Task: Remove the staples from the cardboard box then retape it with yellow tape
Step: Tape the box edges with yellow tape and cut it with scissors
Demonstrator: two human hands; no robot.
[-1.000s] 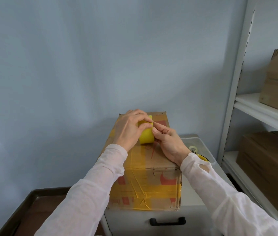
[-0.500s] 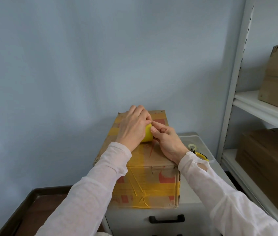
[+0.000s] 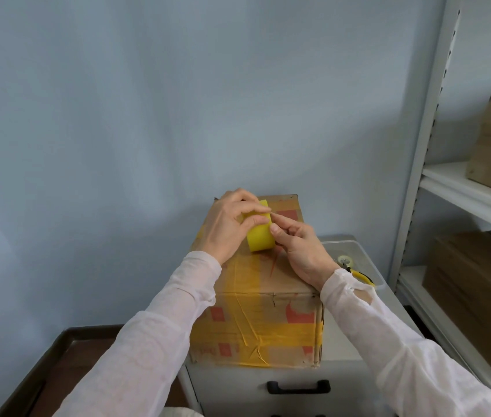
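A cardboard box [image 3: 271,311] with red print and strips of yellow tape stands on a grey drawer cabinet. Above its top I hold a roll of yellow tape [image 3: 261,234] upright. My left hand [image 3: 229,225] grips the roll from the left, fingers curled over its top. My right hand [image 3: 297,248] touches the roll's right face, thumb and forefinger pinching at the tape's edge. Both sleeves are white.
The grey cabinet [image 3: 340,341] has a black drawer handle [image 3: 298,386]. A clear bin [image 3: 367,257] to the box's right holds yellow-handled pliers [image 3: 360,276] and a clear tape roll [image 3: 345,260]. Metal shelves [image 3: 461,191] with brown boxes stand right. A dark tray [image 3: 42,362] lies lower left.
The roll has come back into fuller view, raised a little toward me, with both hands still working at its edge. The camera has shifted slightly.
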